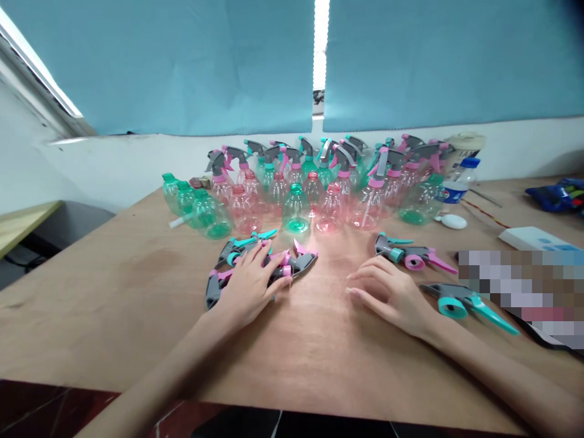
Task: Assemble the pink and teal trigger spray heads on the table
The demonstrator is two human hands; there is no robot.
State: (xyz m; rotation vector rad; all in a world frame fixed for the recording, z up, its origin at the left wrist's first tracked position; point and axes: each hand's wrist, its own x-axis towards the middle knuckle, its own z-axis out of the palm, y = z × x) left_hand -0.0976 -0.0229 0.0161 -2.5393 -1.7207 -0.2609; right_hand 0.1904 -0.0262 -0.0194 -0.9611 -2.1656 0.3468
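My left hand [250,283] lies over a heap of trigger spray heads [305,264], grey with pink or teal parts. Its fingers are spread, touching the heap without closing round a piece; the palm hides part of it. Across the table, my right hand [395,295] hovers at or just above the wood, fingers loosely bent, thumb apart, holding nothing. Beside it are a teal-collared spray head [454,304] and a pink-collared spray head [417,260]. Behind both hands, open-necked bottles stand in front, including a green bottle [296,210] and a pink bottle [331,210].
Several bottles with spray heads fitted [342,164] stand at the back against the wall. At right are a water bottle [458,181], a white spoon-like item [453,221], a white box [533,237] and a blurred-out flat object [524,298]. The wooden table [114,328] ends near me.
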